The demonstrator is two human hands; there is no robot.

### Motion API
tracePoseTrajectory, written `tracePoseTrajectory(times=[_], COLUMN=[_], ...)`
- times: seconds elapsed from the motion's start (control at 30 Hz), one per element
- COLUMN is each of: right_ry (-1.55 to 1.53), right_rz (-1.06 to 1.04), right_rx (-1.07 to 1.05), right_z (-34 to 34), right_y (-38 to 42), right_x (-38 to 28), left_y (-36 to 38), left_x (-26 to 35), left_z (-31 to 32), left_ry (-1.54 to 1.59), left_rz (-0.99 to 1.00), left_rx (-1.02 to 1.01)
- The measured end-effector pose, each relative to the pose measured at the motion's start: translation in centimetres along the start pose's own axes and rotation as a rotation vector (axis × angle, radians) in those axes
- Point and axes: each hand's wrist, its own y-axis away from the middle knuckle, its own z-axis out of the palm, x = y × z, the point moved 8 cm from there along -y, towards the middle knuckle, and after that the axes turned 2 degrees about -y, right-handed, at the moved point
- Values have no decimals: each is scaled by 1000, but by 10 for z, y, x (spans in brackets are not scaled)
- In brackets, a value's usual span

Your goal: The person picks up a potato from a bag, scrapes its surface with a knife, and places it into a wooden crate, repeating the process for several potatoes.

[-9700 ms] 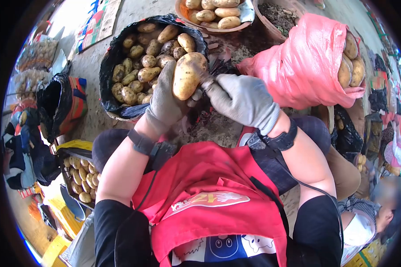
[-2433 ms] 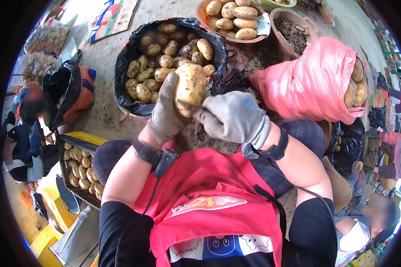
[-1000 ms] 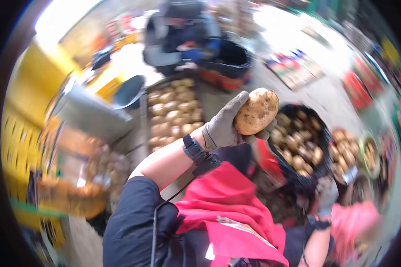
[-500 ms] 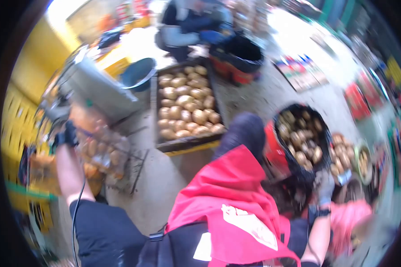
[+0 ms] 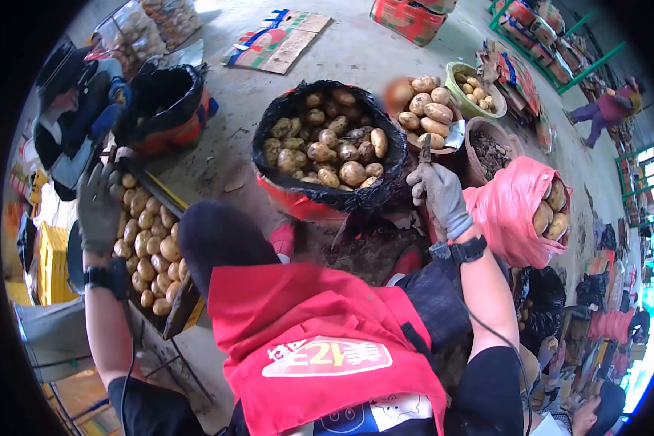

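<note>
My left hand [image 5: 98,207], in a grey glove, is raised with fingers stretched out beside a crate of potatoes [image 5: 150,251]. It appears to hold nothing. My right hand [image 5: 443,198], also gloved, is curled near the right rim of a red bucket lined with a black bag [image 5: 298,200]. A narrow, dark, dirty piece [image 5: 425,149] sticks up from its fingers; I cannot make out what it is. Inside the bucket lie many soil-smeared potatoes [image 5: 334,149]. Right of it, a basket is heaped with cleaner-looking potatoes [image 5: 429,109].
A pink bag of potatoes [image 5: 516,207] leans by my right forearm, near a tub of soil [image 5: 490,149]. A green basket of potatoes [image 5: 476,91] stands behind. At left, a person [image 5: 69,116] sits by another black-lined bucket [image 5: 160,102]. Flattened cardboard [image 5: 280,42] lies beyond.
My view has swung right, so the crate now sits at left and the black-lined bucket near the middle. My left hand has come from a clear bag of potatoes to beside the crate; my right hand is raised.
</note>
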Motion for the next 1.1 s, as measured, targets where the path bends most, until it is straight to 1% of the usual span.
tracePoseTrajectory(times=[0.03,0.07,0.1,0.17,0.2,0.23,0.3,0.37,0.43,0.5,0.53,0.57,0.6,0.63,0.67,0.73,0.77,0.8,0.83,0.9,0.93,0.97,1.0,1.03,1.1], right_ry=[10,39,49,101,187,262,372,468,498,557,609,587,583,577,577,650,648,654,662,668,674,664,667,670,640], right_rz=[-5,-3,13,48,-33,-30,-127,-257,-250,-243,-290,-315,-292,-267,-254,-339,-325,-330,-337,-327,-331,-328,-350,-371,-346], right_rx=[-5,-2,16,-7,-21,-9,0,20,33,62,73,69,71,68,69,75,73,80,86,87,89,95,103,110,113], right_z=[-1,-3,-3,2,3,6,7,4,0,-5,-6,-8,-10,-12,-14,-15,-16,-17,-18,-19,-19,-20,-19,-18,-16], right_y=[-1,-1,-2,1,-1,-1,-4,-12,-22,-34,-39,-44,-49,-53,-58,-64,-68,-70,-72,-73,-73,-74,-72,-69,-66], right_x=[0,2,5,-2,-8,-18,-31,-27,-29,-27,-32,-34,-32,-29,-26,-29,-28,-29,-29,-25,-23,-22,-22,-23,-27], left_y=[-35,-64,-81,-121,-137,-150,-168,-177,-193,-208,-214,-223,-232,-240,-248,-256,-257,-259,-263,-256,-256,-256,-253,-245,-237], left_x=[31,26,38,83,97,110,137,137,143,138,124,126,128,132,133,124,115,109,105,95,103,109,110,101,103], left_z=[35,67,114,180,216,254,322,405,469,528,561,586,607,621,609,634,646,655,662,669,659,642,630,631,645], left_ry=[-193,710,1604,1545,1427,1306,1103,1098,1046,969,893,900,1039,1173,847,816,787,827,815,836,828,785,735,720,1346], left_rz=[146,-226,-623,-734,-708,-679,-894,-1010,-934,-992,-1025,-1015,-995,-978,-1020,-1058,-1088,-1048,-1064,-1162,-1160,-1148,-1138,-1136,-1070], left_rx=[-61,-124,-176,-287,-391,-490,-599,-652,-676,-697,-639,-658,-602,-541,-542,-596,-638,-578,-601,-568,-574,-539,-509,-518,-514])
